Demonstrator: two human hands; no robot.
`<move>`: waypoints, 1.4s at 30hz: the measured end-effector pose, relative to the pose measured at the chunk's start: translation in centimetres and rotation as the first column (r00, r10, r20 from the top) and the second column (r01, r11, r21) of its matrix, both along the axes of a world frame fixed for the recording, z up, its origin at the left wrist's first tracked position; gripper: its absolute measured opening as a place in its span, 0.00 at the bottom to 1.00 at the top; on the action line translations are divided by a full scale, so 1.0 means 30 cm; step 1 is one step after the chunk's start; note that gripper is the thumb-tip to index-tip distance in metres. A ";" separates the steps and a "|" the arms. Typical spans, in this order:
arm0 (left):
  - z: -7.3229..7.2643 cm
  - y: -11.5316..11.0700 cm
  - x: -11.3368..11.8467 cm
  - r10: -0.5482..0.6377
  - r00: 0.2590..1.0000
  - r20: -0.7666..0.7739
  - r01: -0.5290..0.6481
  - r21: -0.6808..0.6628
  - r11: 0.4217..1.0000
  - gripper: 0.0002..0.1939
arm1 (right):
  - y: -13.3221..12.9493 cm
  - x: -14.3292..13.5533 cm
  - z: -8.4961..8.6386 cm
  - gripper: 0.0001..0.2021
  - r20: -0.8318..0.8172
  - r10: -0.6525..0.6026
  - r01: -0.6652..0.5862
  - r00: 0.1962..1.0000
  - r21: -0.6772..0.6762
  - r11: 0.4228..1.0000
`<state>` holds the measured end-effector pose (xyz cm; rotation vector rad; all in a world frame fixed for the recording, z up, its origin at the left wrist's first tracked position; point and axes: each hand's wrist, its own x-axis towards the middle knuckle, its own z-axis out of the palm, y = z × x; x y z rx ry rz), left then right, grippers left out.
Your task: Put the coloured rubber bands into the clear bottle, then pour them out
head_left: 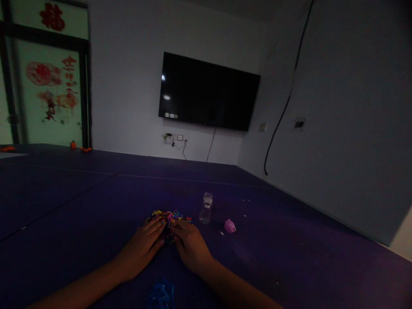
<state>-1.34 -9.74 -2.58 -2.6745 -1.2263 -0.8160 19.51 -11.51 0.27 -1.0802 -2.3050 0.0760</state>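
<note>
A pile of small multicoloured bands (169, 216) lies on the purple table (135, 193). My left hand (141, 245) rests at the pile's left side, its fingers stretched out and touching it. From the right, my right hand (190, 243) touches the same pile; its fingers reach over the near edge and their tips are partly hidden. Nearer to me, between my forearms, sits a blue heap (161, 295) of similar small pieces. A clear bottle (206, 209) stands just right of the pile, with a pink cap-like object (229, 225) beyond it to the right.
Tiny white scraps (222, 233) are scattered right of the bottle. Orange objects (73, 144) sit at the table's far left edge. A dark television (209, 92) hangs on the far wall, and a black cable (286, 107) runs down the right wall.
</note>
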 end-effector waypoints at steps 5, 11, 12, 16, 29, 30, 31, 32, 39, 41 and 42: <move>0.019 -0.014 0.003 -0.019 1.000 0.015 0.019 -0.033 0.999 0.21 | -0.001 -0.002 0.002 0.12 0.020 -0.010 0.010 1.000 -0.014 1.000; 0.000 -0.002 -0.001 -0.020 0.999 0.033 0.020 -0.003 1.000 0.22 | 0.002 -0.004 -0.001 0.11 0.033 0.000 0.001 0.999 -0.020 1.000; -0.002 -0.001 -0.002 -0.022 0.999 0.035 0.022 0.001 1.000 0.21 | 0.001 -0.004 -0.001 0.11 0.029 0.000 0.000 1.000 -0.022 1.000; 0.007 -0.008 0.000 -0.027 0.999 0.026 0.027 -0.010 1.000 0.19 | -0.001 -0.004 0.000 0.12 0.017 0.006 -0.006 1.000 -0.026 1.000; 0.054 -0.029 0.019 -0.092 0.996 0.012 0.093 -0.059 0.994 0.18 | 0.003 0.001 -0.004 0.12 0.042 0.008 -0.008 0.999 -0.001 1.000; 0.053 -0.027 0.018 -0.095 0.995 0.013 0.096 -0.063 0.993 0.18 | 0.004 0.001 -0.005 0.12 0.050 0.015 -0.015 0.999 0.002 1.000; 0.051 -0.026 0.018 -0.099 0.995 0.013 0.099 -0.070 0.993 0.18 | 0.005 0.002 -0.006 0.13 0.063 0.023 -0.023 0.998 0.007 1.000; 0.050 -0.024 0.017 -0.103 0.995 0.014 0.104 -0.076 0.992 0.18 | 0.006 0.002 -0.007 0.14 0.082 0.035 -0.036 0.996 0.012 0.999; 0.026 -0.011 0.013 -0.069 0.996 0.055 0.073 -0.073 0.995 0.18 | 0.010 0.000 -0.010 0.21 0.213 0.138 -0.142 0.967 0.002 0.990; 0.021 -0.012 0.011 -0.054 0.996 0.072 0.058 -0.061 0.996 0.18 | 0.010 -0.001 -0.009 0.21 0.211 0.139 -0.143 0.968 0.005 0.990; 0.020 -0.015 0.010 -0.056 0.996 0.076 0.060 -0.060 0.996 0.18 | 0.010 -0.001 -0.009 0.20 0.204 0.129 -0.134 0.970 0.010 0.991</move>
